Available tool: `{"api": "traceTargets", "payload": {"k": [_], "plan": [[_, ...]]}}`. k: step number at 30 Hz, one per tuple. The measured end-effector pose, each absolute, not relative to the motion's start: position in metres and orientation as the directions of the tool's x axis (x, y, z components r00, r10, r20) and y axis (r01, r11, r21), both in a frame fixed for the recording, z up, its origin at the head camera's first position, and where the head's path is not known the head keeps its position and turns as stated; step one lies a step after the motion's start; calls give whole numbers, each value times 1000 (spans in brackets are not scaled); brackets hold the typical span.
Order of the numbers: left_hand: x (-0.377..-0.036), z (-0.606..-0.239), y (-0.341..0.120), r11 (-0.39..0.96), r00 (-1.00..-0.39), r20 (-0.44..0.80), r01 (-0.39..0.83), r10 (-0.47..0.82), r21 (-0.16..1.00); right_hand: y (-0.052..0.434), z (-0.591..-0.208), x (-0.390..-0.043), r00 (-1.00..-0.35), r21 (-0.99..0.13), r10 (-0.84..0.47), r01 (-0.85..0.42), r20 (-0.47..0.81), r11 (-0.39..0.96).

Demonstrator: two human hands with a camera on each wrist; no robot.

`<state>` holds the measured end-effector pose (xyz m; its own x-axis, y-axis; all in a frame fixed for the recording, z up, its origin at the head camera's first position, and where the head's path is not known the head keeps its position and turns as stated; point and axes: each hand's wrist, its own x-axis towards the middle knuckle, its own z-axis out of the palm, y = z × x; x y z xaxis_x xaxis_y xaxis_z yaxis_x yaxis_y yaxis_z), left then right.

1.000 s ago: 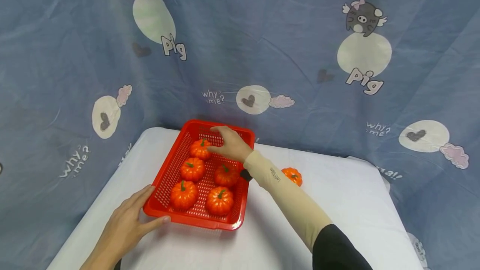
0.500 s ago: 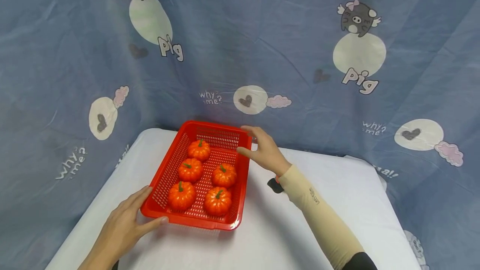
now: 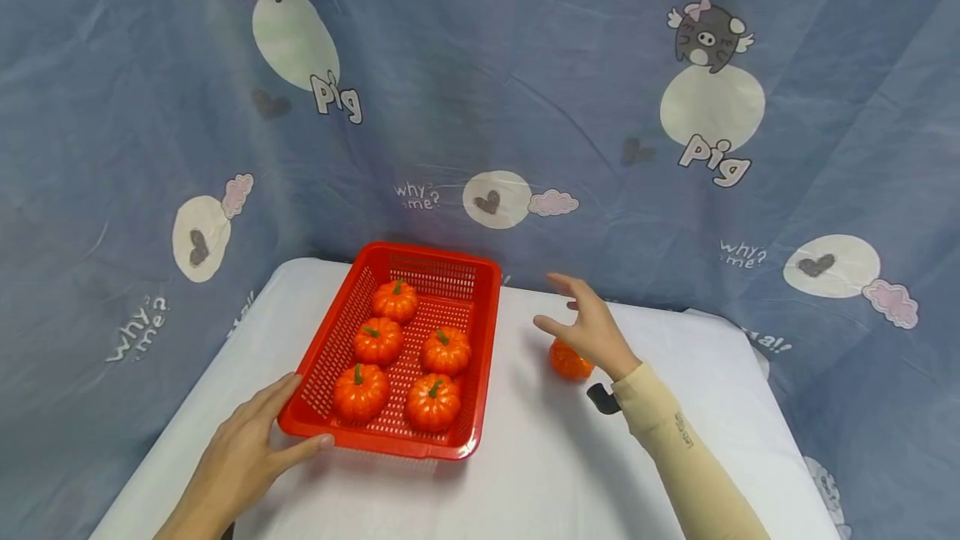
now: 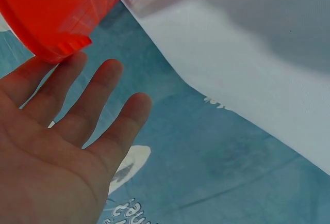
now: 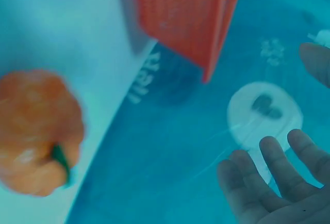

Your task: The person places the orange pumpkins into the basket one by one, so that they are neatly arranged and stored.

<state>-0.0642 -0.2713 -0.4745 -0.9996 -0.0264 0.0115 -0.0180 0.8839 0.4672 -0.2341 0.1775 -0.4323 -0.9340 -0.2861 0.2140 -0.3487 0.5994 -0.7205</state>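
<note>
A red plastic basket [image 3: 491, 315] with slotted walls stands on the white table, and several small orange pumpkins [image 3: 362, 392] with green stems sit inside it. My left hand [image 3: 238, 455] is at its near-left corner, thumb and fingers spread; in the left wrist view straight fingertips [image 4: 77, 61] touch the rim. To the right of the basket, a loose orange pumpkin [image 3: 567, 363] lies on the table, partly covered by my right hand [image 3: 592, 330], which hovers over it with fingers apart and nothing in them. The right wrist view shows this pumpkin [image 5: 38, 136] well away from the fingers.
The white table [image 3: 540, 473] ends at the back against a blue curtain [image 3: 600, 107] printed with pigs and hearts. The basket's right wall lies between the loose pumpkin and those inside. A black strap piece [image 3: 603, 398] hangs at my right wrist.
My right hand has moved out of the basket, over its right rim, and across to the loose pumpkin. The left hand has stayed at the basket's corner.
</note>
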Motion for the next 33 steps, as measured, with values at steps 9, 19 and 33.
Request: {"api": "traceTargets", "payload": {"k": [9,19,33], "plan": [[-64,-475,-271,883,-1000,22,-7,-19,470,214,-465,-224,-963,-712,-212,-268,169,650],[-64,-475,-272,879,-1000,12,-11,-19,477,233,-500,-213,-973,-697,-186,-226,133,681],[-63,-476,-272,874,-999,39,2,-20,486,234,-522,-213,-978,-724,-188,-197,95,661]]}}
